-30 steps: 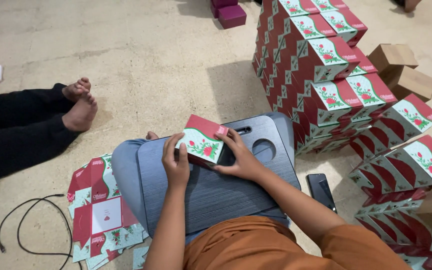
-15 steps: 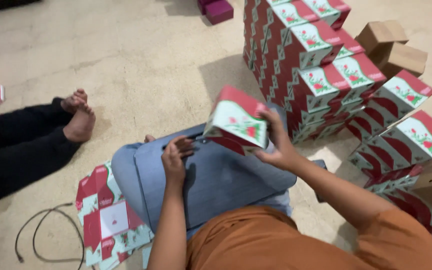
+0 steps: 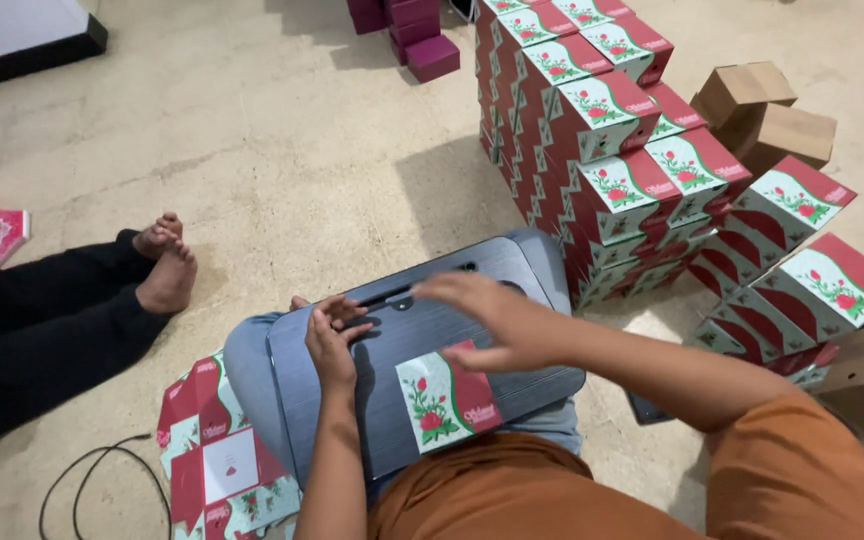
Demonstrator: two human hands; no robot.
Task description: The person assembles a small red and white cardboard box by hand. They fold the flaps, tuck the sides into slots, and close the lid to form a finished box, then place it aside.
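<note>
Two hands work over a dark grey lap tray (image 3: 422, 330) resting across the person's knees in the head view. A flat, unfolded carton blank (image 3: 447, 395), glossy red and green with a printed rose, lies on the tray's near half, just under the right hand (image 3: 487, 320), which hovers spread and blurred, holding nothing. The left hand (image 3: 330, 340) rests on the tray's left part with fingers loosely curled, also empty. The tray has rounded corners and a slot handle near its far edge. A loose stack of more flat blanks (image 3: 217, 460) lies on the floor (image 3: 282, 150) beside the left knee, touching a thin black cable (image 3: 92, 475). To the right, folded cartons (image 3: 602, 130) stand stacked close against the tray's far corner, with plain brown boxes (image 3: 767, 110) behind. Another person's bare feet (image 3: 164, 262) lie well apart to the left; pale, smooth floor stretches open ahead.
</note>
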